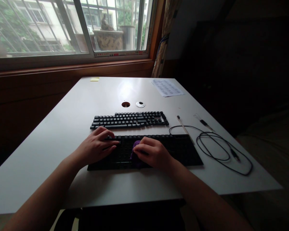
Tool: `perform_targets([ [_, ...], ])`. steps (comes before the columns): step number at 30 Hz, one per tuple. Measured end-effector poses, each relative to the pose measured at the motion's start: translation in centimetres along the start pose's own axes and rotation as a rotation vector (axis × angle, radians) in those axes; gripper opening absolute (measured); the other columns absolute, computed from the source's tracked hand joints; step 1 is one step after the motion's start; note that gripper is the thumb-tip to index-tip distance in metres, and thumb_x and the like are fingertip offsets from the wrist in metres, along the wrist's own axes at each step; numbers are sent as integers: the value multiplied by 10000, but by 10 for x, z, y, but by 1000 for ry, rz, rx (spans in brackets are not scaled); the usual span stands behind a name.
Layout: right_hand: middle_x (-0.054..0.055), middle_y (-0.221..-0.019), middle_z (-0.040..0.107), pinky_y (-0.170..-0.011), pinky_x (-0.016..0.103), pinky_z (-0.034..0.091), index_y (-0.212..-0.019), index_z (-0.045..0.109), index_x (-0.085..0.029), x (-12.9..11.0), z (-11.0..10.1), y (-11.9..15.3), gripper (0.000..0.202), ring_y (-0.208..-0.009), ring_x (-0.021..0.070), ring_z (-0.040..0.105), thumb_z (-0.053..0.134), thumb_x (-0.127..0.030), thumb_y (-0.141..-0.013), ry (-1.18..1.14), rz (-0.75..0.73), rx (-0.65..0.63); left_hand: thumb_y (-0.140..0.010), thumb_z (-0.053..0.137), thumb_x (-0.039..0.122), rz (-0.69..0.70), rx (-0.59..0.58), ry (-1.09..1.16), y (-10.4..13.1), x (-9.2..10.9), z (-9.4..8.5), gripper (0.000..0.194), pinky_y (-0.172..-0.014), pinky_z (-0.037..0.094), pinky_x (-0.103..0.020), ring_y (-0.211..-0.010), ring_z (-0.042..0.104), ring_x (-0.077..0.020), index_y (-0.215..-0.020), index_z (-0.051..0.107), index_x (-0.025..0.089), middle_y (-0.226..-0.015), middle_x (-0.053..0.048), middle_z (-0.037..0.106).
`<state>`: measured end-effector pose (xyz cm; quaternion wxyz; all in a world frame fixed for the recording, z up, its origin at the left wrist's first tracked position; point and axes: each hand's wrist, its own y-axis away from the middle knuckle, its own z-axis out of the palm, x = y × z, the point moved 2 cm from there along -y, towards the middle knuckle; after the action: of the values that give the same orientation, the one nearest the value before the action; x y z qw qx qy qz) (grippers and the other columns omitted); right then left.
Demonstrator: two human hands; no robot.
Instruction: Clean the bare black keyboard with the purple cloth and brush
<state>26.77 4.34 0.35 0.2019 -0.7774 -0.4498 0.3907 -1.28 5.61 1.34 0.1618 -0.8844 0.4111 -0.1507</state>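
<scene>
A black keyboard (183,152) lies at the near side of the white table, its lower part mostly bare of keycaps, with a row of caps along its back edge. My right hand (154,152) is closed around a bunched purple cloth (136,149) and presses it onto the middle of the keyboard. On the keyboard's left part rests my left hand (98,146), its fingers stretched and apart near the back row. Just behind the keyboard, loose black keycaps (125,120) are laid out in rows like a key layout.
A black cable (207,157) loops over the table (50,128) at right, beside a thin brush (183,125) and a wire keycap puller (203,122). Farther back are a round hole (125,104), its cover (140,104), printed paper (168,88) and yellow notes (94,79).
</scene>
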Motion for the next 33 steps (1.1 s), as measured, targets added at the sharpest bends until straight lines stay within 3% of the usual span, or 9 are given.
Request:
perform_targets([
  [8,40,-853,653,-691,243,560,-984,725,-188,2,1,0,78,-739,125,635,656,-189,-950,11,-6,-1,-943,680,253,34,-22,57,-3,13,-2,272,-945,528,-429,-1087,534,-277,-1177,788,340,-1146,-78,662],
  [11,37,-855,654,-695,241,562,-987,725,-192,2,1,1,81,-737,122,637,651,-193,-954,10,-11,3,-954,657,235,14,25,42,-2,10,-4,299,-921,526,-424,-1056,538,-266,-1209,775,337,-1122,-78,653],
  [19,39,-853,658,-692,248,564,-984,726,-198,1,1,0,83,-738,128,639,649,-196,-954,7,-3,-1,-952,650,249,-10,-56,24,-2,8,-2,312,-964,519,-464,-1088,525,-284,-1221,773,346,-1172,-83,650],
  [26,39,-854,659,-691,248,564,-985,723,-197,1,1,-1,82,-740,128,642,647,-193,-955,4,-2,-10,-917,649,185,-2,12,48,-2,6,-10,338,-934,523,-448,-1077,526,-281,-1180,788,345,-1139,-73,675],
  [33,41,-860,657,-687,246,562,-985,721,-192,3,2,0,77,-745,128,642,652,-189,-951,3,-5,-7,-902,652,186,-26,-12,4,0,1,-11,324,-948,518,-464,-1081,529,-287,-1148,799,337,-1181,-65,685],
])
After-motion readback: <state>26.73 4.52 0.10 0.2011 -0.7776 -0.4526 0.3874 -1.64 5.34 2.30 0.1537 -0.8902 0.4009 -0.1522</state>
